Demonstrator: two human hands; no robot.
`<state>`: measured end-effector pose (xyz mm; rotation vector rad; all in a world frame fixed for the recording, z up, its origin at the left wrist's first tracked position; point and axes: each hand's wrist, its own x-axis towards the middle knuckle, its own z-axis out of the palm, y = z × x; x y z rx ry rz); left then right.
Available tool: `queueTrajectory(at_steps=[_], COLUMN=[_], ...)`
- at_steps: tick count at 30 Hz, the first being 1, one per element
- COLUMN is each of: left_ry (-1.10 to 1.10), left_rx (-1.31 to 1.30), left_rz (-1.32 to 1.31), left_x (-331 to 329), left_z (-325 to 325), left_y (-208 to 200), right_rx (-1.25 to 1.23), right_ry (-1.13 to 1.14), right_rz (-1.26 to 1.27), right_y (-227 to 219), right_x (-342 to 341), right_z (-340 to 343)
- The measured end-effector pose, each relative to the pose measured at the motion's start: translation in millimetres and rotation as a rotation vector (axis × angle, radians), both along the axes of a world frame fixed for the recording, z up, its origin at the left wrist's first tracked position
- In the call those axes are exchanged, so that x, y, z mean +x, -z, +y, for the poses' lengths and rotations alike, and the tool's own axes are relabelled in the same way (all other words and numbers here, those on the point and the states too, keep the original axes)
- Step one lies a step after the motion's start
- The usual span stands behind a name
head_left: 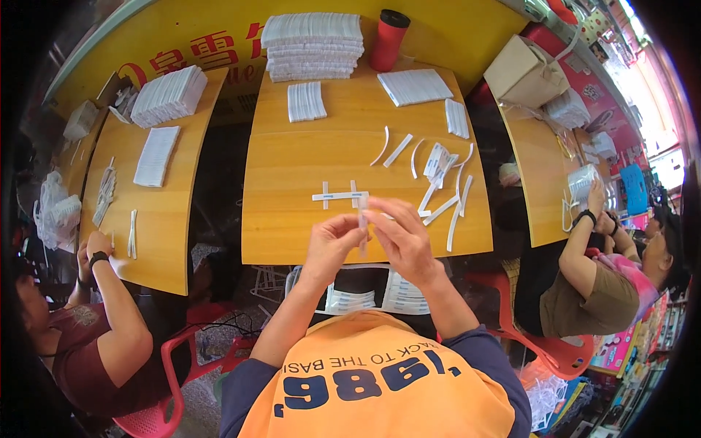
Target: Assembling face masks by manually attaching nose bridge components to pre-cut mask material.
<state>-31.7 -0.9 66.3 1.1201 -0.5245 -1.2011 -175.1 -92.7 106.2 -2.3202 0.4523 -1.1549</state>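
Observation:
Over the near edge of a wooden table, my left hand and my right hand pinch a narrow whitish strip upright between them. Its exact kind is hard to make out. Just beyond my fingers, a white strip with blue print lies crosswise on the table, over two short pale strips. Right of my right hand, several loose white strips are scattered, some curled, around a small bunch of printed strips. Fingers partly hide the held strip.
Tall stacks of white strips and a red tumbler stand at the table's far side. Flat bundles lie nearby. An open pouch of strips rests on my lap. Other people work at the left table and right table.

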Motion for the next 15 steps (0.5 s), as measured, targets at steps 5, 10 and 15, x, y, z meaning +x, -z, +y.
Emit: queueTrajectory(at_steps=[5,10,15], left_ry=[0.296,0.333,0.299], left_rx=[0.105,0.221,0.222], left_rz=[-0.089,-0.175,-0.079], left_x=[4.9,18.4,20.5], left_z=[7.3,18.8,14.7], left_y=[-7.8,2.2,5.6], right_rx=[-0.067,0.21,-0.073], right_ry=[-0.181,-0.054,-0.202], right_rz=[0.322,0.374,0.367], right_y=[7.3,2.1,5.7], right_x=[-14.4,-29.9,-18.6], right_z=[-17.6,-14.6,-5.0])
